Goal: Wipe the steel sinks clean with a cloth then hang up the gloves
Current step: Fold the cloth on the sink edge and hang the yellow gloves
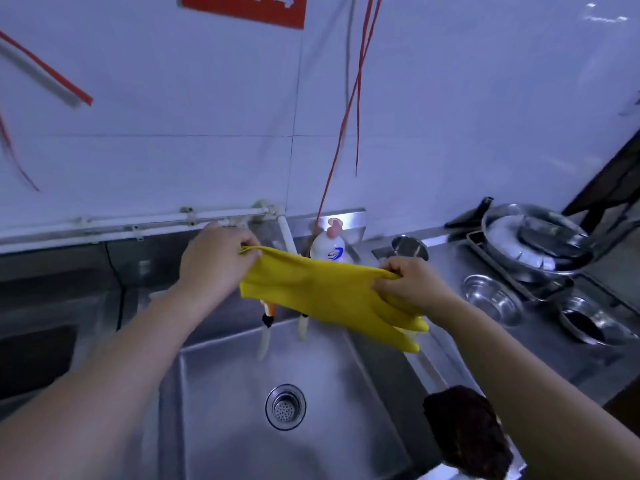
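Item: yellow gloves (pixel 322 289), stretched level above the steel sink (pixel 242 382), just in front of the wall pipe (pixel 156 221).
My left hand (pixel 214 258) pinches the cuff end, fingers curled on it; my right hand (pixel 410 285) grips near the palm, glove fingers drooping past it.
Dark cloth (pixel 464 431) lies on the sink's right rim, beside the bench (pixel 519 358).
Step, as I judge: wiping done, hanging in hand.
Next: drape the cuff over the pipe, then let go.
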